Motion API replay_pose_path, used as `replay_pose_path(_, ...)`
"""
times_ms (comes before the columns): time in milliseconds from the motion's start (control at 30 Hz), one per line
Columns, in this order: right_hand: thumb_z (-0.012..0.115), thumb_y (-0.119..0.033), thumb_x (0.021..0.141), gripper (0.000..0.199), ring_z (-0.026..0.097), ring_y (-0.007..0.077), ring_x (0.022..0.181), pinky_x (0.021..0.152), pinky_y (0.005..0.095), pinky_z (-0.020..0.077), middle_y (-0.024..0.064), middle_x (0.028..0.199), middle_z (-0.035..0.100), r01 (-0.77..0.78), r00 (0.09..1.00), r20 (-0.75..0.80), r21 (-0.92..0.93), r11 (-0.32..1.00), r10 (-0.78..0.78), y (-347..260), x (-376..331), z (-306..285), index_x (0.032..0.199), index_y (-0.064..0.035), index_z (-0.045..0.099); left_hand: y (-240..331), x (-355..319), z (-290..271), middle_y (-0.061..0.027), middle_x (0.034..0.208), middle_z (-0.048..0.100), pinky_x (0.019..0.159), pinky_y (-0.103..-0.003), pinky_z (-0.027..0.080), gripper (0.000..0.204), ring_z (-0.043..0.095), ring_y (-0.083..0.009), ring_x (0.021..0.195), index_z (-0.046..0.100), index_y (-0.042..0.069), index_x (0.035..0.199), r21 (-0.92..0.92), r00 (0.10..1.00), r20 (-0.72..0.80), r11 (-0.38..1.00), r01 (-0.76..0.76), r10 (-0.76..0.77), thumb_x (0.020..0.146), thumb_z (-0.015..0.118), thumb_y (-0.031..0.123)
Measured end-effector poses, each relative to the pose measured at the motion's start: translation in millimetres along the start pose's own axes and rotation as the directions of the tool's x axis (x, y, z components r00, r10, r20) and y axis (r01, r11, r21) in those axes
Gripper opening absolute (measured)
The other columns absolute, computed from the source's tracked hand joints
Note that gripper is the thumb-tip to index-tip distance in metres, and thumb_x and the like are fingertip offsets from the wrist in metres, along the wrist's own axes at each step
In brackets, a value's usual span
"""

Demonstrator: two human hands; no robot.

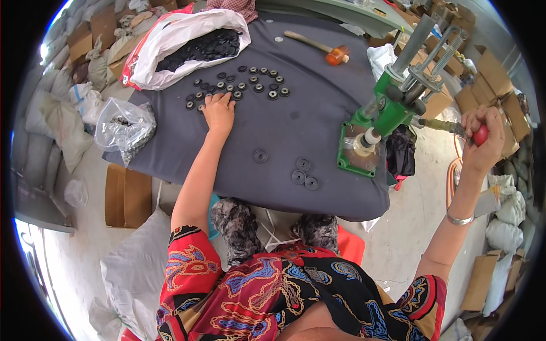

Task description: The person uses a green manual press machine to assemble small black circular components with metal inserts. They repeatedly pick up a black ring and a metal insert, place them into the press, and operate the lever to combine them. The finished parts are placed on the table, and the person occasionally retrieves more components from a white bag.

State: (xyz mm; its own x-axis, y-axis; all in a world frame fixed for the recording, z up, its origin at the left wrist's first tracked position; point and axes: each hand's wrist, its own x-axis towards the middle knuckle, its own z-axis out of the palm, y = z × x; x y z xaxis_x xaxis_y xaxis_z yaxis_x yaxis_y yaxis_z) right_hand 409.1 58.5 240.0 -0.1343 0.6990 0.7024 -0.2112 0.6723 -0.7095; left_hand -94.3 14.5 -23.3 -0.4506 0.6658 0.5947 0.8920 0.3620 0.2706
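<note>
My left hand (219, 115) reaches over the table with its fingers apart and bent down among several small black round parts with pale metal centres (273, 95). Its fingertips touch or nearly touch the nearest of these, and the palm hides whatever lies below. Out to the right, my right hand (483, 135) is wrapped around the red ball knob (480, 135) on the lever of a green hand press (392, 96). Under the press ram, a whitish cylinder (364, 142) stands above the base plate. Closer to me lie a few black grooved discs (298, 177), one set apart (260, 156).
A white sack (165, 74) of black pieces lies open at the back left, beside a clear bag (126, 128) of small metal parts. A mallet (333, 54) with an amber head rests at the back of the dark cloth (256, 193). Cartons (489, 79) and sacks surround the table.
</note>
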Motion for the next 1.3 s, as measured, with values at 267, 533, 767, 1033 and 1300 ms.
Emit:
replay_pose_path(267, 0.048, -0.015, 0.094, 0.022, 0.036, 0.0144, 0.055, 0.062, 0.0312, 0.0372, 0.0055, 0.062, 0.041, 0.006, 1.000, 0.012, 0.014, 1.000, -0.006, 3.6, 0.8, -2.2, 0.078, -0.0003, 0.049, -2.6, -7.9, 5.2, 0.0005, 0.108, 0.067, 0.094, -0.048, 0.038, 0.028, 0.052, -0.0247, 0.110, 0.072, 0.020, 0.110, 0.208, 0.999, 0.028, 0.977, -0.048, 0.043, 0.083, 0.069, 0.028)
replay_pose_path(533, 0.048, -0.016, 0.094, 0.022, 0.036, 0.0143, 0.055, 0.063, 0.0316, 0.0371, 0.0053, 0.062, 0.041, -0.003, 1.000, -0.001, 0.014, 1.000, 0.003, 3.5, 0.2, -3.1, 0.079, -0.0004, 0.048, 4.3, -13.7, -1.8, -0.0050, 0.099, 0.065, 0.089, -0.045, 0.040, 0.030, 0.054, -0.0264, 0.102, 0.072, 0.017, 0.111, 0.250, 0.992, 0.059, 0.961, -0.120, 0.109, 0.083, 0.068, 0.026)
replay_pose_path(767, 0.048, -0.016, 0.094, 0.022, 0.038, 0.0142, 0.055, 0.062, 0.0310, 0.0365, 0.0055, 0.062, 0.042, 0.011, 1.000, -0.005, 0.006, 1.000, -0.011, -2.0, -1.7, -3.9, 0.079, 0.0000, 0.050, 17.3, -27.0, -2.3, -0.0097, 0.097, 0.065, 0.084, -0.041, 0.046, 0.030, 0.056, -0.0289, 0.098, 0.071, 0.012, 0.112, 0.068, 0.975, 0.053, 0.973, -0.218, 0.215, 0.083, 0.068, 0.020)
replay_pose_path(1033, 0.049, -0.016, 0.093, 0.022, 0.040, 0.0146, 0.054, 0.060, 0.0310, 0.0373, 0.0056, 0.061, 0.043, 0.011, 1.000, -0.011, -0.004, 1.000, -0.011, 1.5, -0.9, 1.4, 0.078, 0.0003, 0.051, 50.5, -19.7, 6.4, -0.0126, 0.095, 0.067, 0.086, -0.040, 0.049, 0.031, 0.060, -0.0316, 0.094, 0.071, 0.008, 0.109, -0.359, 0.985, -0.053, 0.917, -0.174, 0.166, 0.078, 0.071, 0.015)
replay_pose_path(1300, 0.048, -0.015, 0.093, 0.022, 0.041, 0.0143, 0.052, 0.058, 0.0309, 0.0403, 0.0067, 0.062, 0.046, 0.033, 0.999, -0.022, -0.018, 0.999, -0.034, -0.5, -3.2, -0.6, 0.078, 0.0012, 0.051, 113.3, 2.0, 18.6, -0.0118, 0.097, 0.069, 0.083, -0.039, 0.050, 0.029, 0.061, -0.0308, 0.093, 0.071, 0.005, 0.105, -0.580, 0.992, 0.013, 0.809, -0.098, 0.129, 0.077, 0.072, 0.012)
